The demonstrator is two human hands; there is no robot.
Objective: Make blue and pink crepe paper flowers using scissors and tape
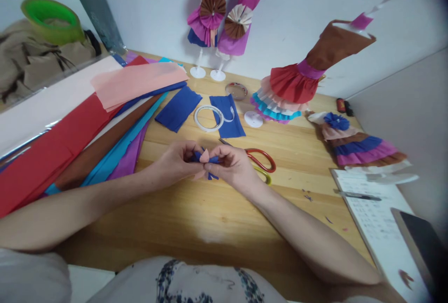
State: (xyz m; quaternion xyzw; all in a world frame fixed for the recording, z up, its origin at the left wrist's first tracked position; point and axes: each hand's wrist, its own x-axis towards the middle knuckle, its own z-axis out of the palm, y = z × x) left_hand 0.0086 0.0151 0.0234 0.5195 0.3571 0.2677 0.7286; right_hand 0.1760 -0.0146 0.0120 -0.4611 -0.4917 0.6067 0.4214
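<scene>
Near the middle of the wooden table, a small blue and pink paper piece (205,156) is pinched between both hands. My left hand (178,162) holds its left side with closed fingers. On its right side, my right hand (234,165) grips it between thumb and fingers. Pink and blue tips stick out above and below the fingertips; the rest is covered. Just beyond the hands lie two blue paper pieces (179,108), with a white tape roll (209,118) partly over the right one. Red-handled scissors (262,160) rest beside my right hand.
Stacked coloured paper sheets (45,163) cover the left side. Dolls in paper dresses (296,79) stand along the back; another paper dress (364,147) lies at the right. A notebook (371,210) with a pen (360,196) and a dark phone (416,237) are at the right edge.
</scene>
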